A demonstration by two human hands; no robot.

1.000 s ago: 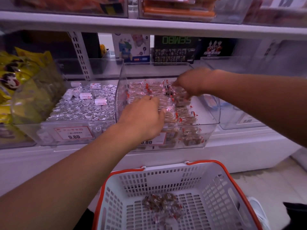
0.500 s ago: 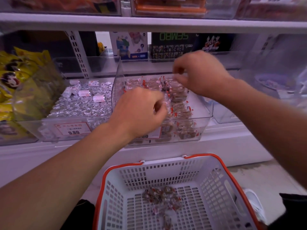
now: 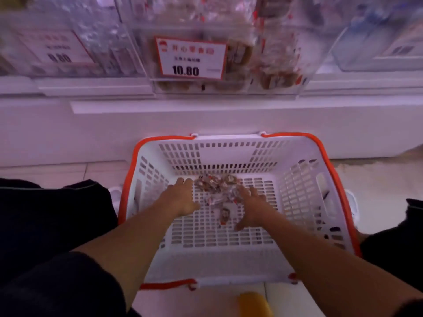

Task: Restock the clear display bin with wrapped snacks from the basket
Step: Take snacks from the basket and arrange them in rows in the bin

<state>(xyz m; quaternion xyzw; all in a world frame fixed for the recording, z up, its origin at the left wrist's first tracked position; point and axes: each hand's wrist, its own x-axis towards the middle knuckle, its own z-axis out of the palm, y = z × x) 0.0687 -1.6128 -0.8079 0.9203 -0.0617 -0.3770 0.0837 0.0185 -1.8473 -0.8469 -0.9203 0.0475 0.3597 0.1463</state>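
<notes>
A white slotted basket (image 3: pixel 304 202) with an orange rim sits on the floor below the shelf. A small heap of wrapped snacks (image 3: pixel 217 187) lies on its bottom. Both my hands are down inside the basket. My left hand (image 3: pixel 183 197) lies with straight fingers at the heap's left side. My right hand (image 3: pixel 251 207) is spread open at the heap's right side, fingers on the wrappers. Above, the clear display bin (image 3: pixel 274 53) holds brown wrapped snacks behind a 10.80 price tag (image 3: pixel 191 58).
More clear bins stand left (image 3: pixel 68 42) and right (image 3: pixel 377 42) of the display bin on the white shelf ledge (image 3: pixel 206 106). My dark-clothed knees flank the basket. A yellow object (image 3: pixel 254 304) lies on the tiled floor by the basket's near edge.
Both hands have left the display bin and dropped into the basket, now open on either side of the snack heap. My view has tilted down toward the floor.
</notes>
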